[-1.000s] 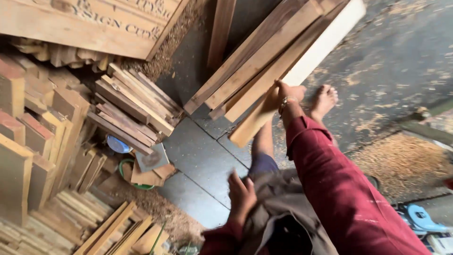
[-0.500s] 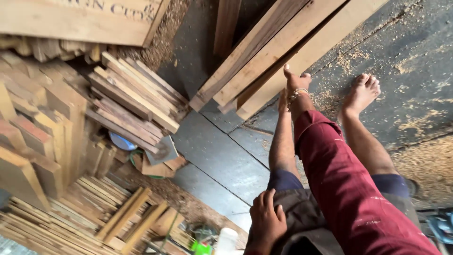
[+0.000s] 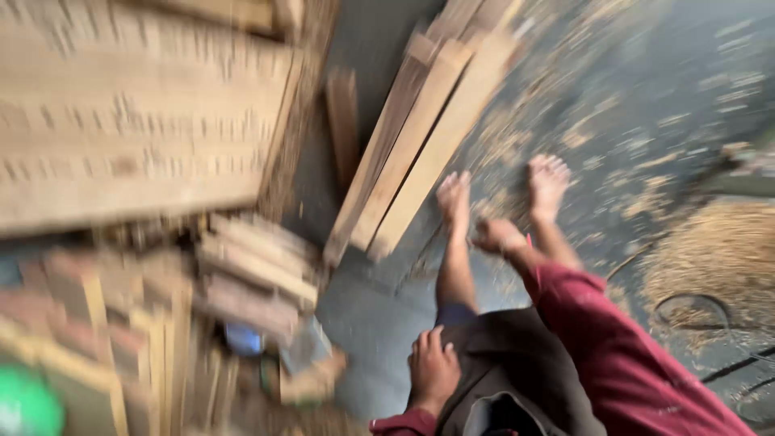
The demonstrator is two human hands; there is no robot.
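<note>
left hand point(image 3: 433, 369) on thigh, right hand point(image 3: 497, 236) out — empty

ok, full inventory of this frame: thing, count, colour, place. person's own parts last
long planks: three or more, pale wood, leaning side by side at top centre, lower ends on the floor
large board: one, light brown, upper left; blurred
stacked short boards: several, brown, left of centre
wood offcuts: many, tan and reddish, lower left; blurred
blue object: one, among the offcuts; kind unclear
green object: one, bottom left corner; blurred
sawdust pile: one, tan, right edge
floor: dark grey, strewn with shavings
bare feet: two, near the plank ends
left hand: resting on the dark cloth at the lap, empty
right hand: red sleeve, held out above the legs, holding nothing visible
</note>
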